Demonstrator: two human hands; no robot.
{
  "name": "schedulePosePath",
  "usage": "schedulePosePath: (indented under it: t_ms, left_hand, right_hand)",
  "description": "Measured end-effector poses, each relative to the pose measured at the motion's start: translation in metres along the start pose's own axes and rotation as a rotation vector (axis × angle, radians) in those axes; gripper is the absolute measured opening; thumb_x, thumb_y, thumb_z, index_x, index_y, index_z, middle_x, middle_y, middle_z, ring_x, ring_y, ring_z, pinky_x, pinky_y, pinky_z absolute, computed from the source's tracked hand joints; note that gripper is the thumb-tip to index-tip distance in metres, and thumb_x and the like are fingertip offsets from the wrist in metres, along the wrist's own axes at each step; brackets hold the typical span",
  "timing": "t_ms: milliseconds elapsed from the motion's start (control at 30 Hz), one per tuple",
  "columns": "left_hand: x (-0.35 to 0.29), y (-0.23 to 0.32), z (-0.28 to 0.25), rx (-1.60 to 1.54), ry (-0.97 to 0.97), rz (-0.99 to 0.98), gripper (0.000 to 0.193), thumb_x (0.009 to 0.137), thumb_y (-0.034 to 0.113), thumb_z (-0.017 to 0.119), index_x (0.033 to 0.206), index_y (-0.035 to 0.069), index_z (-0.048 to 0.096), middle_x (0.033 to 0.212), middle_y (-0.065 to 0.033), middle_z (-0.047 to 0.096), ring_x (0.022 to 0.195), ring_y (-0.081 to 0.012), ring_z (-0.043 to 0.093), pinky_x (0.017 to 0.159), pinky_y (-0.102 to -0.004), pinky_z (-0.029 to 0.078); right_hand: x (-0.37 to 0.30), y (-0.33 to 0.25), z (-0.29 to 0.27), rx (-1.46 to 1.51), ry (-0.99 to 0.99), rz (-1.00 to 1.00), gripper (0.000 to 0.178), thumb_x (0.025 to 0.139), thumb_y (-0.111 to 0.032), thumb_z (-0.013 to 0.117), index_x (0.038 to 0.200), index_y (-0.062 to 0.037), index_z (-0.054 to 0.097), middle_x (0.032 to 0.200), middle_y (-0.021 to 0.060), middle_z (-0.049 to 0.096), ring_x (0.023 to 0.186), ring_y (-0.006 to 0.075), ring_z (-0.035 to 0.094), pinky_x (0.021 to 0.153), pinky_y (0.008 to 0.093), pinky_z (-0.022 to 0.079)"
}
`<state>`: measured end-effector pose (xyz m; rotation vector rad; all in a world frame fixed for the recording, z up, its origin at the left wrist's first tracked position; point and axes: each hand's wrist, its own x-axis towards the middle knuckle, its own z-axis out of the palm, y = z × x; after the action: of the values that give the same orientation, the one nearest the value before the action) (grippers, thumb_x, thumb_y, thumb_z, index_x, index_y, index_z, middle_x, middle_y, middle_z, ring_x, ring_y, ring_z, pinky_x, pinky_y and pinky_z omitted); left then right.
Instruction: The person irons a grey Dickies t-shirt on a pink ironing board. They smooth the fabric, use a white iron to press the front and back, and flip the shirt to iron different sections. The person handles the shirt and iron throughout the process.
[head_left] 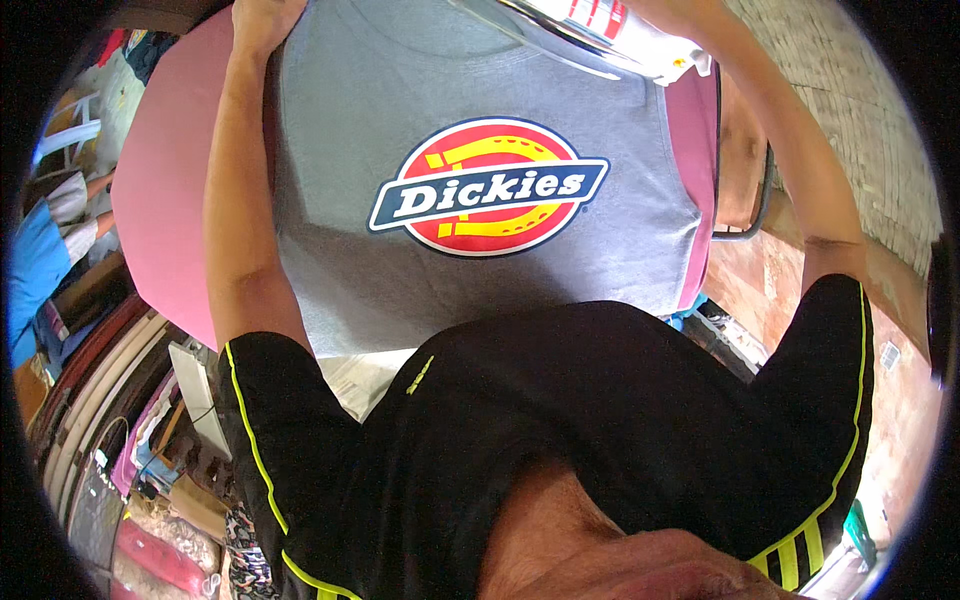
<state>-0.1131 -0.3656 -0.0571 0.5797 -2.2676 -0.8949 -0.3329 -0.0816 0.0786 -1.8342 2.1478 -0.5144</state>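
A grey T-shirt [340, 200] lies spread face up over a pink ironing board, with a printed emblem [489, 187] of a red oval, yellow horseshoe and dark blue banner across it. At the upper edge, my right hand [668, 14] is closed on a clothes iron [655, 50] with a white body and shiny metal base. The iron is on or just above the shirt's upper right part; its front is cut off. My left hand [268, 22] is at the shirt's upper left edge, by the collar side. Its fingertips run out of view.
Bare pink ironing board [165, 190] shows to the left of the shirt. A dark metal frame [745, 232] and a brown wooden surface [738, 165] are at the right. Lower left, stacked boards [95, 375] and loose clutter crowd close. A person in blue [45, 260] is at the far left.
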Motion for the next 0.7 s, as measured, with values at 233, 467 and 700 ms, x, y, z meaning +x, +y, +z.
schedulePosePath:
  t_ms: [233, 467, 700]
  left_hand:
    - [-0.001, -0.001, -0.004, -0.039, -0.02, -0.071, 0.027, 0.093, 0.019, 0.073, 0.075, 0.005, 0.058, 0.065, 0.0039, 0.05, 0.064, -0.0062, 0.045, 0.057, -0.026, 0.04]
    - [0.003, 0.0, -0.001, 0.018, 0.019, 0.017, 0.026, 0.092, 0.02, 0.073, 0.077, 0.002, 0.06, 0.064, -0.0013, 0.052, 0.064, -0.0099, 0.047, 0.058, -0.0297, 0.042]
    - [-0.004, 0.004, -0.006, 0.108, 0.078, 0.061, 0.026, 0.09, 0.025, 0.073, 0.081, 0.003, 0.062, 0.067, -0.0106, 0.059, 0.062, -0.0186, 0.055, 0.06, -0.0345, 0.046]
  right_hand:
    - [0.025, -0.017, 0.011, -0.037, -0.048, -0.078, 0.047, 0.098, -0.045, 0.056, 0.099, 0.0008, 0.066, 0.09, 0.0261, 0.069, 0.087, 0.0432, 0.068, 0.077, 0.0487, 0.051]
    - [0.058, -0.032, 0.027, 0.038, 0.017, -0.114, 0.052, 0.097, -0.046, 0.057, 0.103, 0.0043, 0.068, 0.097, 0.0282, 0.069, 0.094, 0.0454, 0.067, 0.082, 0.0489, 0.051]
    - [0.036, -0.039, 0.029, -0.006, -0.035, -0.024, 0.05, 0.097, -0.046, 0.058, 0.099, 0.0028, 0.066, 0.092, 0.0277, 0.068, 0.089, 0.0449, 0.067, 0.078, 0.0494, 0.05]
